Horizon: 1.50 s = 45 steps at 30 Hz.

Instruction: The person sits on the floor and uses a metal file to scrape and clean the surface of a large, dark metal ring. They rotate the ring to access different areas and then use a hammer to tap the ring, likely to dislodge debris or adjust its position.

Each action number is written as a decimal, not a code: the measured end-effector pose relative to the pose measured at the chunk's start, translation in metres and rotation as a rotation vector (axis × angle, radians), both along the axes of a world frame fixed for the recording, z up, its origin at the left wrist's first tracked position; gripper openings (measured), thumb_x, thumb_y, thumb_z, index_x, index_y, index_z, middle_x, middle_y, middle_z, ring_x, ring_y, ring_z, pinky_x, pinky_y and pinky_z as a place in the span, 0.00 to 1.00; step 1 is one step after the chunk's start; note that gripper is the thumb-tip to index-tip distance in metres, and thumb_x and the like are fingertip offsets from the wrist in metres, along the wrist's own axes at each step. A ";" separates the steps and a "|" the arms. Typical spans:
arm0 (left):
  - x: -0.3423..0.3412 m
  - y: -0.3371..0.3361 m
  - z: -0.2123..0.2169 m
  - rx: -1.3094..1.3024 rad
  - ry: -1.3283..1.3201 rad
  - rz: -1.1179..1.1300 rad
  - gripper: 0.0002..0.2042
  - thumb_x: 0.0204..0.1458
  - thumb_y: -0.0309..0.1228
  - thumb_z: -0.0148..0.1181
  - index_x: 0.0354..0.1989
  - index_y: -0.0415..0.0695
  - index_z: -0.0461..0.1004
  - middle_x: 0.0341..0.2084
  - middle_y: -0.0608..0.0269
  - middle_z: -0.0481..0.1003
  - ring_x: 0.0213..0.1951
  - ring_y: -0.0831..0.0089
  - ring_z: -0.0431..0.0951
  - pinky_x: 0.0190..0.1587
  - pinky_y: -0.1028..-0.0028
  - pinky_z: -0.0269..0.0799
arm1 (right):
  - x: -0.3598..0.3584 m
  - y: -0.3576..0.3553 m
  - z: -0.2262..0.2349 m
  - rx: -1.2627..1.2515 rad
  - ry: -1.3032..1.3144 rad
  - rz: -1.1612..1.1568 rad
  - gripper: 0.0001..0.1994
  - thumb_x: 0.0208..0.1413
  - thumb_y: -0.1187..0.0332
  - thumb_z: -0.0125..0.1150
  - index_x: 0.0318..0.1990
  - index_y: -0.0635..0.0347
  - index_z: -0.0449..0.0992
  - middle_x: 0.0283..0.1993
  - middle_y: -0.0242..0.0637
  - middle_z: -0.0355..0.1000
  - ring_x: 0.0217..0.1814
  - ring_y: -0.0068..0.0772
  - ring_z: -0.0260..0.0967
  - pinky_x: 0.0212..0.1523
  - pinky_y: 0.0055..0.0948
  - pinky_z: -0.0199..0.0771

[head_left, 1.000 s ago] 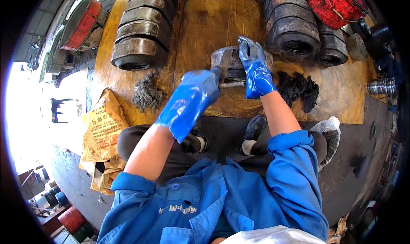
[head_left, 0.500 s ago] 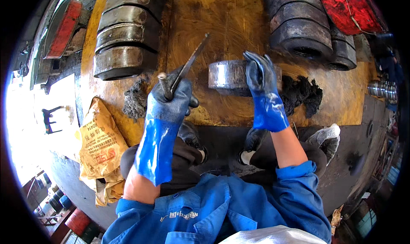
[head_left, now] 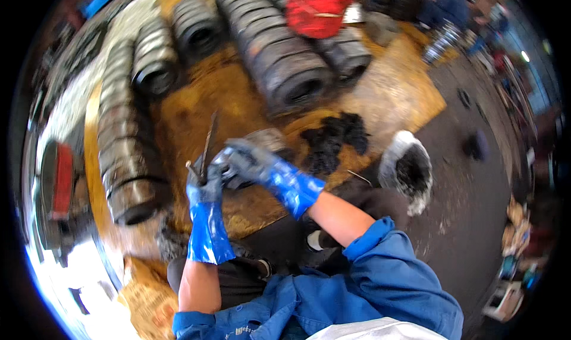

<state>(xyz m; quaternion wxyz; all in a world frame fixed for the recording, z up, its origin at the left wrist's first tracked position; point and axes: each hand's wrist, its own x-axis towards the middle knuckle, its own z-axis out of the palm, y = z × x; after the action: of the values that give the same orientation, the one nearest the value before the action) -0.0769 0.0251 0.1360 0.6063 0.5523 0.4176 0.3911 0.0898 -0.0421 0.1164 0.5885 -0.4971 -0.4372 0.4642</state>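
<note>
My left hand (head_left: 205,188), in a blue rubber glove with a darkened palm, is closed around a long, thin, file-like metal tool (head_left: 210,135) that points up and away. A short rod with a rounded end (head_left: 190,164) also sticks out of this grip. Close beside it is my right hand (head_left: 256,161), gloved alike, its fingers turned toward the left hand. Blur hides whether they touch or hold anything. Just beyond the right hand, a thick metal ring (head_left: 270,139) rests on the yellow-brown board (head_left: 205,96), partly covered by the glove.
Rows of stacked metal rings (head_left: 128,144) line the left, with more rings (head_left: 276,54) at the far middle. A red bucket-like container (head_left: 319,7) sits beyond. Dark rags (head_left: 336,141), a white-lined open bag (head_left: 410,167) and a brown paper sack (head_left: 148,298) lie nearer.
The view has swung to the right. My right hand has left the metal ring and come over beside my left hand, which keeps its hold on the tool.
</note>
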 end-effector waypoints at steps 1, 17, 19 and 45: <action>-0.009 0.004 -0.014 0.114 0.022 -0.011 0.13 0.64 0.24 0.59 0.56 0.38 0.76 0.42 0.59 0.82 0.41 0.71 0.82 0.45 0.70 0.82 | -0.012 -0.005 0.009 0.065 -0.156 0.068 0.23 0.64 0.64 0.63 0.65 0.57 0.69 0.52 0.39 0.78 0.51 0.33 0.76 0.54 0.33 0.78; 0.060 -0.169 0.026 0.513 0.930 -0.341 0.25 0.59 0.48 0.61 0.60 0.46 0.76 0.55 0.51 0.80 0.53 0.54 0.81 0.54 0.60 0.76 | -0.033 -0.186 0.020 0.113 0.322 -0.293 0.33 0.69 0.66 0.59 0.77 0.60 0.53 0.69 0.35 0.65 0.70 0.24 0.60 0.72 0.29 0.58; 0.067 -0.181 0.035 0.654 1.044 -0.424 0.27 0.62 0.49 0.57 0.64 0.45 0.72 0.53 0.51 0.81 0.53 0.56 0.81 0.55 0.61 0.75 | -0.025 -0.181 -0.004 0.193 0.332 -0.358 0.32 0.70 0.64 0.58 0.77 0.56 0.54 0.71 0.32 0.63 0.72 0.24 0.57 0.73 0.30 0.56; 0.086 -0.220 0.049 1.052 0.856 -0.542 0.19 0.59 0.43 0.61 0.55 0.49 0.80 0.51 0.53 0.81 0.53 0.52 0.80 0.58 0.57 0.73 | 0.049 -0.206 -0.015 0.167 0.442 -0.347 0.18 0.73 0.53 0.51 0.54 0.55 0.80 0.50 0.30 0.79 0.49 0.24 0.72 0.54 0.27 0.71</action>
<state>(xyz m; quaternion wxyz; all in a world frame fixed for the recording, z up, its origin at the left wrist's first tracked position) 0.0087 -0.1952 0.1846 0.1200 0.9591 0.2235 0.1256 0.1392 -0.2478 0.1018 0.7788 -0.4012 -0.2437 0.4161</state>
